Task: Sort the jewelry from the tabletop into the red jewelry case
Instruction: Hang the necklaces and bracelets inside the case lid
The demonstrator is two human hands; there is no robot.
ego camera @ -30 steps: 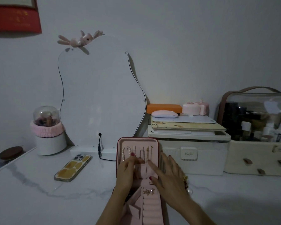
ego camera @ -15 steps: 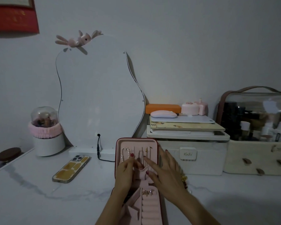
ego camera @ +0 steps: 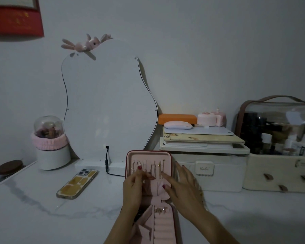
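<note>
Since the earlier frames both hands have shifted only slightly: the left hand (ego camera: 133, 186) has kept its fingertips at the hanging chains, while the right hand (ego camera: 181, 188) has edged a little further in over the lid.

The red jewelry case (ego camera: 149, 194) lies open on the white surface (ego camera: 42, 213), near and centre, its pink lid propped up on the far side. A pearl strand (ego camera: 132, 167) and several thin necklaces (ego camera: 155, 167) hang from hooks in the lid, and small gold pieces (ego camera: 161, 210) sit in the near ring rolls. The left hand's fingers are curled and seem to pinch a chain below the hooks, though the dim light makes that hard to confirm. The right hand is spread wide, forefinger pointing toward the pink pouch flap (ego camera: 158, 188), holding nothing that I can see.

The step in hand looks like tucking necklace ends into the pouch. Next would be easing the chain under the flap without tangling its neighbours.

A phone (ego camera: 77, 184) lies to the left, a cream box (ego camera: 208, 169) to the right.
</note>
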